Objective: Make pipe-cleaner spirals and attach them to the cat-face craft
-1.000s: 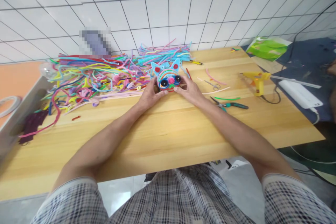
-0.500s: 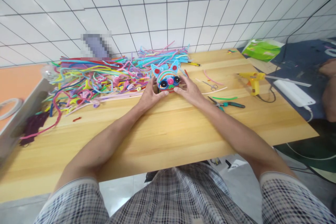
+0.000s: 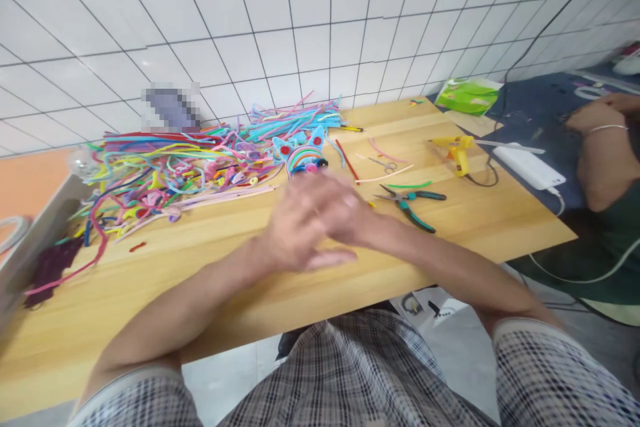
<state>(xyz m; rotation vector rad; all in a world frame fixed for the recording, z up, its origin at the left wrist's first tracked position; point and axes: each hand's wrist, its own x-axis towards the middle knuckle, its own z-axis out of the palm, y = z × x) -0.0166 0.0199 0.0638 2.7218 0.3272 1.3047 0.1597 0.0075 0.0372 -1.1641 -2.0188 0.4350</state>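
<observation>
My left hand (image 3: pixel 293 230) and my right hand (image 3: pixel 347 210) are together above the front of the table, overlapping and smeared by motion. One thumb sticks out below them; the other fingers blur into each other, and I see no object in them. Just behind stands a pipe-cleaner animal head (image 3: pixel 303 157) with blue ears, red ear centres and a striped rainbow band. My hands hide its lower part. To the right of my right hand lie open pliers (image 3: pixel 413 203) with teal and black handles.
Piled pipe cleaners (image 3: pixel 180 160) spread over the back left. Scissors (image 3: pixel 384 165), a green strip (image 3: pixel 410 185) and a yellow glue gun (image 3: pixel 457 150) lie to the right. Beyond the table edge are a white power bank (image 3: pixel 530 167), a green packet (image 3: pixel 469 96) and another person's arm (image 3: pixel 603 153).
Both hands have let go of the animal head, drawn back toward me and come together. The head stays standing on the table. The view has shifted slightly right.
</observation>
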